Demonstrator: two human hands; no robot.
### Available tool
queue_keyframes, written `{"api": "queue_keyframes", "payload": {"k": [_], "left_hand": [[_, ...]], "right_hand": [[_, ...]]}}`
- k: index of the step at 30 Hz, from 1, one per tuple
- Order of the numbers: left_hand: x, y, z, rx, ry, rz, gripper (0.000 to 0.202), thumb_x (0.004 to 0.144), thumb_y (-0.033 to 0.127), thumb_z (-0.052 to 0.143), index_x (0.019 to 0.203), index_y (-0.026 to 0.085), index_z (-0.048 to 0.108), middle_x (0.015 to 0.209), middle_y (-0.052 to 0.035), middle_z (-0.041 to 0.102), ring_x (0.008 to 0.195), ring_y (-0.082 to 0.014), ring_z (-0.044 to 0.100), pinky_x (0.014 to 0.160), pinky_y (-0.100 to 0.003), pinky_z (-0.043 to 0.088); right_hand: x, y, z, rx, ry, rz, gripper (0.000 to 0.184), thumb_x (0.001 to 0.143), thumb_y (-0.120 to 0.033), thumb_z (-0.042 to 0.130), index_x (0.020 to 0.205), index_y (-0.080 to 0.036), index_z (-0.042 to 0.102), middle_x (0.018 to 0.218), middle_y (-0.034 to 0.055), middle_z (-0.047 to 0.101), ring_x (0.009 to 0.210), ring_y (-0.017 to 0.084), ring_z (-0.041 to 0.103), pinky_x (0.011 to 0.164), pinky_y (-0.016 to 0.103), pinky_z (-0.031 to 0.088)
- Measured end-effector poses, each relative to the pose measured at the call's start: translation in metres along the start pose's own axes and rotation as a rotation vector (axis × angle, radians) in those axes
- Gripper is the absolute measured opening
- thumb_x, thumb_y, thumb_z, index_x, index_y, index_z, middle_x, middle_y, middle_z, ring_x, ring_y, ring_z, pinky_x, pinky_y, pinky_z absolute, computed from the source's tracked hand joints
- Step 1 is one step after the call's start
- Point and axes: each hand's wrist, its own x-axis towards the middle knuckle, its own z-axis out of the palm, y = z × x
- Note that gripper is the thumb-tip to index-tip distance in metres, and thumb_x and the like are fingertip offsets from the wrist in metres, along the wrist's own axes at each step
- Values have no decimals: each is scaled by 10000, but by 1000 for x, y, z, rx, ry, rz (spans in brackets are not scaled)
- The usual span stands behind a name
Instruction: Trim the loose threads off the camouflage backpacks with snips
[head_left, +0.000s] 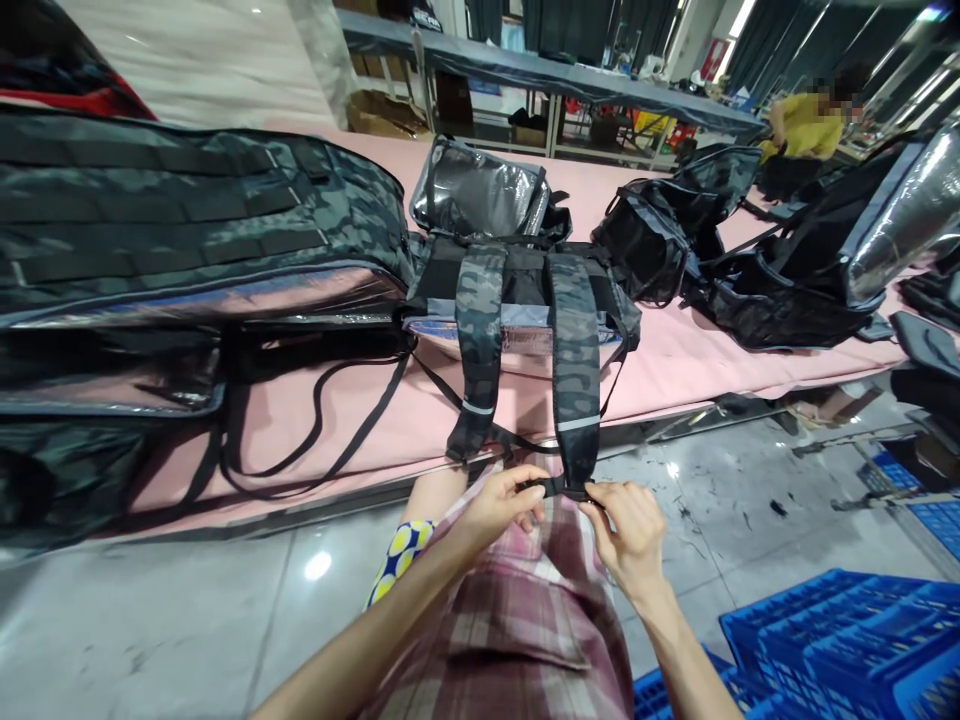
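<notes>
A dark camouflage backpack (525, 290) lies on the pink-covered table (360, 400), its two padded shoulder straps (576, 370) hanging toward me over the edge. My left hand (510, 500) pinches a black webbing strap (551, 487) just below the end of the right-hand shoulder strap. Close beside it, my right hand (624, 520) grips the black buckle (577, 494) at that strap's lower end. The other shoulder strap (476, 380) hangs loose to the left. Fingers partly cover the buckle, so its details are hard to make out.
Large camouflage bags (187, 220) are piled at the left, with loose black straps trailing. A silver-lined bag (484, 190) lies behind the backpack, and more dark bags (795, 280) spread right. Blue plastic crates (847, 640) stand at lower right. A person in yellow (806, 125) sits at the back.
</notes>
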Motion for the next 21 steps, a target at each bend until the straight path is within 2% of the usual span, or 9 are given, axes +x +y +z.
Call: {"api": "queue_keyframes", "payload": {"k": [6,10,15,18,21], "left_hand": [[1,-1,0,-8,2,-9,364,658,378,658,893,104,618,583,-4,563,560,-119,545,501,-206,419],[0,1,1,-2,-3,-19,353,654,381,662,871,105,621,558,0,555,540,-116,535,497,-207,420],[-2,3,0,-46,-11,-50,363,645,398,687,858,113,616,556,8,550,515,-102,531,471,-193,429],[0,-1,-5,-163,13,-142,397,686,482,644,817,112,586,564,10,538,474,-102,536,417,-186,417],[1,-10,-9,-386,-7,-362,333,755,453,598,791,124,559,585,14,531,433,-83,517,384,-173,391]], "right_hand": [[1,-1,1,23,-34,-10,103,833,-192,559,921,-176,610,808,43,669,698,157,544,645,297,343],[2,-1,0,35,-89,29,101,846,-211,534,886,-197,625,787,42,670,681,165,549,636,303,349],[3,0,0,58,-81,73,125,853,-232,521,906,-196,629,786,45,670,697,168,570,649,305,367],[4,0,6,52,-109,95,124,852,-245,524,878,-197,636,758,39,662,684,168,561,654,307,368],[3,3,12,139,-83,248,144,851,-289,526,852,-197,637,743,34,650,685,168,559,649,298,395]]}}
